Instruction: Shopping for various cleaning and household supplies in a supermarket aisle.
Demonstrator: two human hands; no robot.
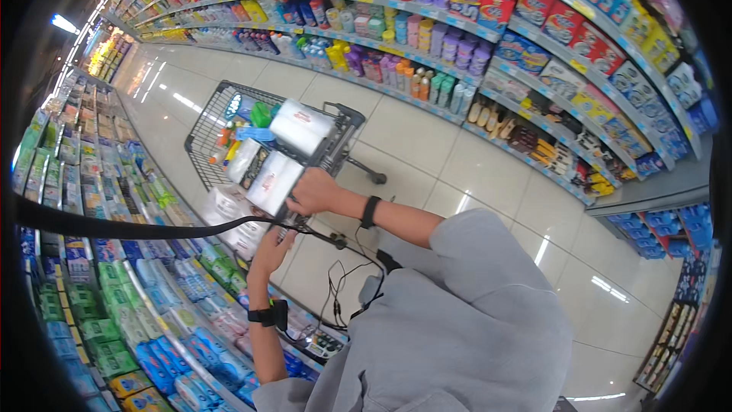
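Observation:
A dark wire shopping cart (201, 140) stands before me on the tiled floor. My right hand (315, 190), with a black band at its wrist, is closed around the cart's handle. Lower on that bar, my left hand (274, 250) has its fingers curled at the handle's end, partly hidden by a black strap. Two big white packs with red print, one farther (303, 126) and one nearer (274, 182), lie in the cart by the handle. Beyond them are a green item (261, 115), a blue pack (255, 134) and several colourful bottles. A plastic-wrapped white bundle (231, 220) sits at the left side.
Shelves of bottles and boxes (400, 28) run along the right of the aisle. Shelves of packaged goods (143, 309) line the left, close to my left arm. A black strap (143, 232) crosses the view, and thin black cables (337, 292) hang by my body. Tiled floor (412, 143) lies between.

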